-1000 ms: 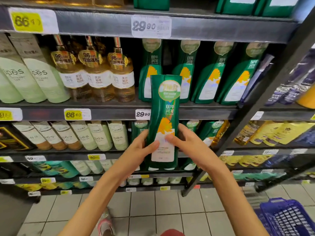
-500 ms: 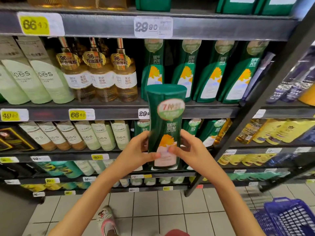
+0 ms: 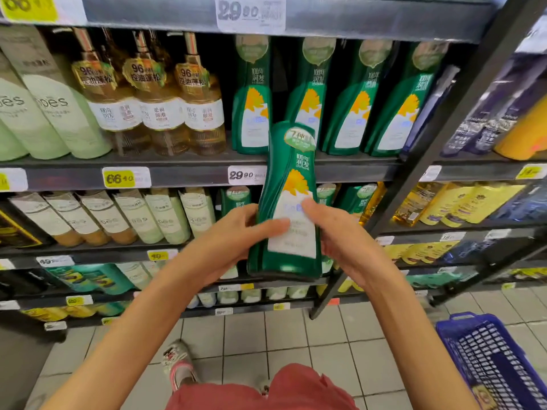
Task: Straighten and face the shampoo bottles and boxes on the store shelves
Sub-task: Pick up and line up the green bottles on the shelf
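Shampoo bottle (image 3: 285, 202), green w/ yellow flower label, is off the shelf. It's held upright w/ a slight lean, label toward camera, in front of the mid shelf edge (image 3: 183, 176).

Head view: left hand (image 3: 233, 244) grips its left side, fingers (image 3: 239, 213) curled round it and thumb across the white label. Right hand (image 3: 340, 241) grips the right side, thumb on the label too, so both are clenched on the bottle.

Behind, matching green bottles (image 3: 355, 113) stand in a row on that shelf, w/ a dark gap btw 1st and 2nd. Left of them, pump bottles (image 3: 154, 113) show clear amber liquid; pale green bottles (image 3: 59, 113) are further left. Black upright post (image 3: 444, 143) bounds the bay on the right.

Blue basket (image 3: 497, 359) sits bottom right on the tiled floor (image 3: 296, 329); can't tell its contents.
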